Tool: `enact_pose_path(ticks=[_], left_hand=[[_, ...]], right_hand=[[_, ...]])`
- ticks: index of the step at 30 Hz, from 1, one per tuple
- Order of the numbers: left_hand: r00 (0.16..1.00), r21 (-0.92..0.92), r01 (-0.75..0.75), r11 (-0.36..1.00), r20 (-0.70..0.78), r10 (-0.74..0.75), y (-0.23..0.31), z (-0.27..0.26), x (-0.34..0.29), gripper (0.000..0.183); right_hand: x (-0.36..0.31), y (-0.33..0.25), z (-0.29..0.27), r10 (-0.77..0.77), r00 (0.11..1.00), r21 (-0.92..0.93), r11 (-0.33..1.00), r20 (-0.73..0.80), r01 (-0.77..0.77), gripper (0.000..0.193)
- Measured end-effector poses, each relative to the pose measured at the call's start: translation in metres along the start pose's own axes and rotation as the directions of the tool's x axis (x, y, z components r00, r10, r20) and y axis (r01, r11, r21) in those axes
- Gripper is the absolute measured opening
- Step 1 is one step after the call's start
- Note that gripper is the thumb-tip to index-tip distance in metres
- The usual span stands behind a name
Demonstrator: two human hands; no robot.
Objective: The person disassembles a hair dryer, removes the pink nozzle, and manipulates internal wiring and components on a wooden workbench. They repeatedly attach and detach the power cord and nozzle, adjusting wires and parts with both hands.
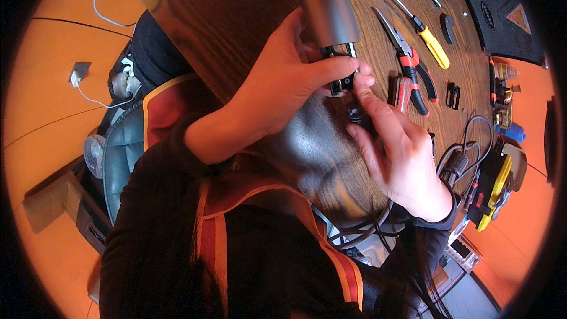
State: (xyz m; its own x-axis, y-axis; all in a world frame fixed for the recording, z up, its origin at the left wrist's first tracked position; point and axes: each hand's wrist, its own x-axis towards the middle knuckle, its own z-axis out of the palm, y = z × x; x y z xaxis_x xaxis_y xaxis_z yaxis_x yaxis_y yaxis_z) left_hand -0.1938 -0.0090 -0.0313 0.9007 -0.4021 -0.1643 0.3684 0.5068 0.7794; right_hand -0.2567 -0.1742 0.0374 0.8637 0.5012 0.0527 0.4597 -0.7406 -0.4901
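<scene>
Dark wood-grain table [236, 18] over orange floor [53, 100], both hands' fingers [331, 68] pinching small black part [345, 82].

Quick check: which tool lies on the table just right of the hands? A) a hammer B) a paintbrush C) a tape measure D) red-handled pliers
D: the red-handled pliers lie on the table just right of the right hand, with a yellow-handled screwdriver beyond them.

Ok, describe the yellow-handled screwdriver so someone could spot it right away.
Start at the dark wood-grain table and go to the row of tools right of the two hands. The yellow-handled screwdriver lies beyond the red-and-black-handled pliers. It is the only tool there with a plain yellow grip and a thin silver shaft.
</scene>
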Motion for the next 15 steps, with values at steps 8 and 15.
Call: enact_pose_path(ticks=[8,15], left_hand=[[1.000,-0.028,0.019,0.999,-0.007,-0.020,0.0032,0.0035,-0.0028,0.045],[0.997,-0.067,-0.025,0.997,0.065,0.030,0.0052,0.0028,-0.0045,0.033]], right_hand=[[0.0005,-0.0020,0.0006,-0.002,1.000,0.003,1.000,0.010,0.002,0.052],[0.0022,-0.0011,0.0014,0.054,0.998,0.145,0.988,0.044,-0.060,0.053]])
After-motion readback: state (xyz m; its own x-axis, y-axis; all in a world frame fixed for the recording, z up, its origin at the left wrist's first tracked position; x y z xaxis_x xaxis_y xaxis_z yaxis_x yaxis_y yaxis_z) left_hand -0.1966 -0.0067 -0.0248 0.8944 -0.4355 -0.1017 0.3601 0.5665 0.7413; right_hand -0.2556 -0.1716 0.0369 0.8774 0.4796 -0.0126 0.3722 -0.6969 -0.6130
